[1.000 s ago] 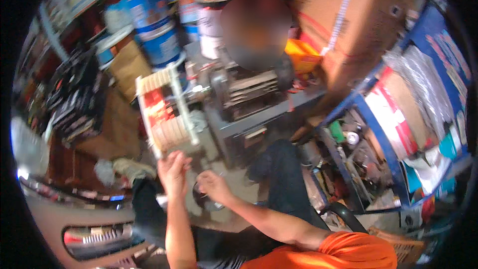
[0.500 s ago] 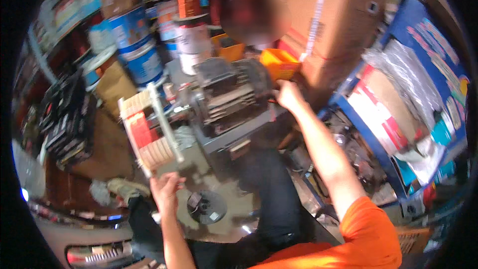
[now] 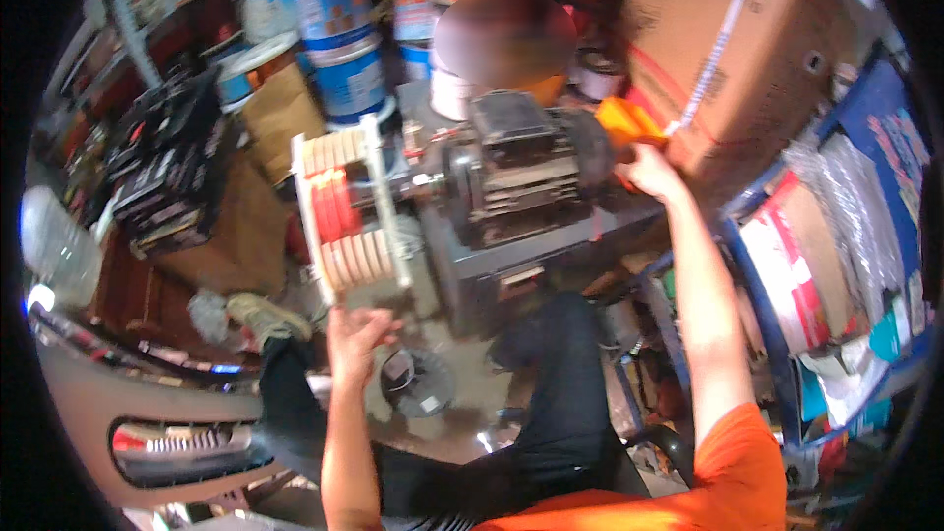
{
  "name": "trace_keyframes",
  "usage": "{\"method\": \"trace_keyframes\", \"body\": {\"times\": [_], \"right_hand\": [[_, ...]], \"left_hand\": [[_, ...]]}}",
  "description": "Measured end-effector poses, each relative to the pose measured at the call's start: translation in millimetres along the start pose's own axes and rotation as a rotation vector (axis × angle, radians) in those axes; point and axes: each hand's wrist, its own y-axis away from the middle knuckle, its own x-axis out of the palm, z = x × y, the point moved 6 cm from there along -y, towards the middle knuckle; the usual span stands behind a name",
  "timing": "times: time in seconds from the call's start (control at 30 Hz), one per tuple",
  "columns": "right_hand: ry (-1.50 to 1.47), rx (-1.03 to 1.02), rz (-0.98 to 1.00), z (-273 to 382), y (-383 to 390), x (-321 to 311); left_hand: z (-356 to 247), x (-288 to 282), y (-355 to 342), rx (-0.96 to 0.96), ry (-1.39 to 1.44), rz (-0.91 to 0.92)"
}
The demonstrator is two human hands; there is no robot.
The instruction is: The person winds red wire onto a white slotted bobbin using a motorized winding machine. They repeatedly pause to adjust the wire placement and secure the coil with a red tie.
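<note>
A coil-winding former (image 3: 344,211) with pale slatted ends, white rails and red wire around its middle stands left of a dusty electric motor (image 3: 521,152). A shaft joins the two. My left hand (image 3: 359,339) is just below the former, its index finger up at the lower end of a rail and its other fingers curled. Any thin wire in it is too fine to make out. My right hand (image 3: 649,175) is closed at the motor's right end, beside a yellow bin (image 3: 629,120); what it grips is hidden. A dark spool (image 3: 423,383) lies on the floor below my left hand.
The motor sits on a grey metal base (image 3: 551,261). Blue and white cans (image 3: 339,34) are stacked behind, with a large cardboard box (image 3: 708,49) at back right. Black cases (image 3: 172,162) are piled left. A blue rack (image 3: 762,295) with packages borders the right.
The view has shifted, so the whole scene sits farther right. My left hand stays by the former's lower end and my right hand at the motor's right end.
</note>
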Motion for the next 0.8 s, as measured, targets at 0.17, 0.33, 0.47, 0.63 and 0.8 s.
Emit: {"method": "trace_keyframes", "body": {"times": [0.17,0.33,0.47,0.63,0.8], "right_hand": [[-0.779,0.147,0.259,-46,3,12],[-1.003,0.086,0.235,-41,24,16],[-1.146,-0.109,0.094,-5,92,-12],[-0.571,-0.103,0.311,98,171,44],[-0.144,-0.567,0.455,170,184,141]], "left_hand": [[-7,16,-7,0.036,0.042,0.031],[-8,5,-3,0.037,0.001,0.005],[6,6,-9,-0.012,0.038,0.052],[2,2,-2,-0.040,0.051,0.101],[3,6,-4,-0.034,0.108,0.137]]}}
